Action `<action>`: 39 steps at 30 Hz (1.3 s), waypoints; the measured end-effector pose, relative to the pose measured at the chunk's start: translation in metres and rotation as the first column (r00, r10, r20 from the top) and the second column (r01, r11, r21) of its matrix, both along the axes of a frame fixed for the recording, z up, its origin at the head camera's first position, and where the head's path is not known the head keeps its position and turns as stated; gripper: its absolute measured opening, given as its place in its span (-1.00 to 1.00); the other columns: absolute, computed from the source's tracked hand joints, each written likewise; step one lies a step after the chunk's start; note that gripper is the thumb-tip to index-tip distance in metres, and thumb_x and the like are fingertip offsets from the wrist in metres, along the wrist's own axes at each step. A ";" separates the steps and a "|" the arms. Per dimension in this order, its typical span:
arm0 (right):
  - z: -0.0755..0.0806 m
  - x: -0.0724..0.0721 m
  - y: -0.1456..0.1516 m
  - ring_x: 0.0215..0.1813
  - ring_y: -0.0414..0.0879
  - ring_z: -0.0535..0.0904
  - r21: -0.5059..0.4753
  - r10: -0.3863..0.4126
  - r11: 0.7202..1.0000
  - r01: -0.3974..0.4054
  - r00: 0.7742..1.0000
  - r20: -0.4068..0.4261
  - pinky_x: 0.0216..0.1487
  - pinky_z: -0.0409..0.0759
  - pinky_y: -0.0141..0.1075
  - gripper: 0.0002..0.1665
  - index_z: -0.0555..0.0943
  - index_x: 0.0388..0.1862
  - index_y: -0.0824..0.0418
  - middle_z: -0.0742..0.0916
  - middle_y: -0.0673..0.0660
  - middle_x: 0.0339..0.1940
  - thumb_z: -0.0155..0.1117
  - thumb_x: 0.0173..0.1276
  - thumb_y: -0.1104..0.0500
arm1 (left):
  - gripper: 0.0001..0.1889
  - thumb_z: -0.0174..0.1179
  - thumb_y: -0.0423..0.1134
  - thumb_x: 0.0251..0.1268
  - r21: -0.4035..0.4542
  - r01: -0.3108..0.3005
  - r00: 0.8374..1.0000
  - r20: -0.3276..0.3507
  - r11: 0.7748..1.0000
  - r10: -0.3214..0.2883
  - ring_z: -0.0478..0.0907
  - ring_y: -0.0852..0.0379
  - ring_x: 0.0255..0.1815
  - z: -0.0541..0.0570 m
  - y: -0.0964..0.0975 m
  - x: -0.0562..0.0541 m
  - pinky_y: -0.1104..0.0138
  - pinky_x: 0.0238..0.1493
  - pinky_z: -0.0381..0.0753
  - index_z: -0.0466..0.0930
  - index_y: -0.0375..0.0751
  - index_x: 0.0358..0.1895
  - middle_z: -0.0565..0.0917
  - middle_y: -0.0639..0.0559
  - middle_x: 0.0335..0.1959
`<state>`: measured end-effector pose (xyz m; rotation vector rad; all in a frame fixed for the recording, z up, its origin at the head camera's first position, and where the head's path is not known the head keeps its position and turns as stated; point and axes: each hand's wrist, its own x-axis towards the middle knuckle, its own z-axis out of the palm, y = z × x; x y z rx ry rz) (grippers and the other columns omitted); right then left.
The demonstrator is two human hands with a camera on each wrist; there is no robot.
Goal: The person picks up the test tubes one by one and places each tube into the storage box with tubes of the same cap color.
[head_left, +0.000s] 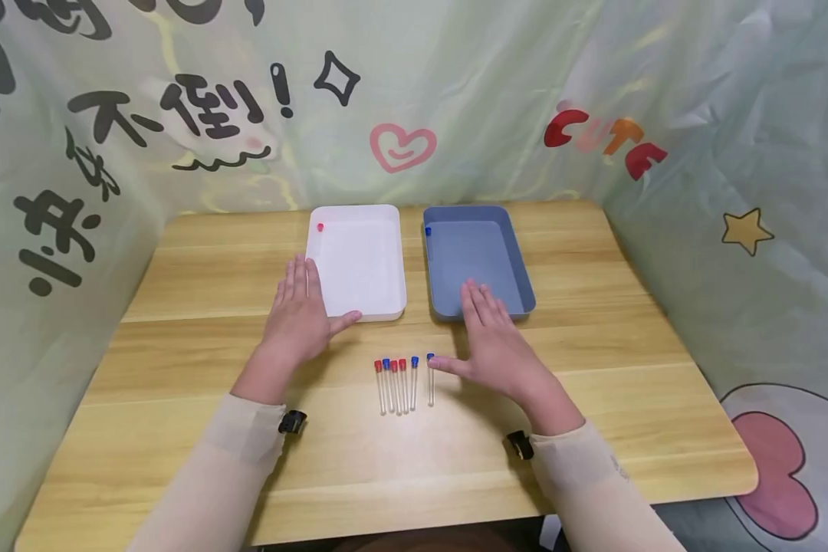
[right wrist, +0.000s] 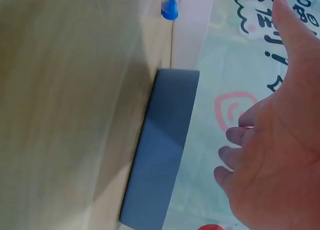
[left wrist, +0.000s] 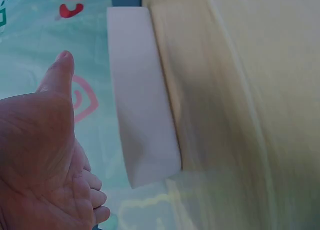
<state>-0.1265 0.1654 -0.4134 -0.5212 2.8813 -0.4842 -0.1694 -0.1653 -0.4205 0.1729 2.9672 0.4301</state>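
Note:
My left hand (head_left: 299,316) is held palm-down with straight fingers and thumb spread, at the near left corner of the white tray (head_left: 359,264); it holds nothing. Over the near edge of the blue-grey tray (head_left: 476,257), my right hand (head_left: 491,343) is stretched out, also holding nothing. Its thumb overlaps the rightmost blue-capped tube (head_left: 431,381) in the head view. Left of that tube lie several slim clear tubes with red or blue caps, among them a red-capped tube (head_left: 378,383) and a blue-capped tube (head_left: 415,382).
A small red cap (head_left: 320,227) shows in the white tray's far left corner. In the blue-grey tray, a small blue cap (head_left: 428,231) sits by the left wall. The wooden table (head_left: 635,368) is bordered by printed curtains (head_left: 483,100) behind and at both sides.

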 end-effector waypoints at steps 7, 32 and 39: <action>-0.007 0.007 -0.012 0.89 0.19 -0.29 -0.029 0.057 0.998 -0.058 0.998 -0.023 0.87 -0.15 0.11 0.64 -0.25 0.83 0.27 -0.19 0.22 0.88 0.44 0.26 -0.58 | 0.31 0.05 0.49 0.53 -0.023 0.005 1.000 0.002 1.000 -0.005 -0.55 -0.35 0.84 -0.008 -0.007 -0.009 -0.21 0.84 -0.29 -0.49 -0.50 0.71 -0.59 -0.36 0.76; -0.024 0.020 -0.044 0.89 0.19 -0.14 0.043 0.305 0.951 -0.306 0.952 0.029 0.86 -0.08 0.02 0.78 -0.13 0.83 0.31 -0.05 0.27 0.88 0.54 0.00 -0.64 | 0.35 -0.06 0.57 0.52 -0.043 -0.023 0.995 0.095 0.999 0.027 -0.47 -0.45 0.83 -0.021 -0.018 -0.028 -0.25 0.82 -0.29 -0.50 -0.58 0.69 -0.52 -0.51 0.75; -0.025 0.019 -0.048 0.89 0.19 -0.15 0.099 0.348 0.930 -0.353 0.935 0.067 0.87 -0.09 0.00 0.74 -0.11 0.82 0.33 -0.05 0.28 0.88 0.47 0.05 -0.66 | 0.37 -0.14 0.61 0.51 -0.035 -0.022 0.985 0.169 0.999 0.027 -0.58 -0.44 0.81 -0.023 -0.020 -0.031 -0.25 0.82 -0.33 -0.59 -0.59 0.66 -0.63 -0.50 0.71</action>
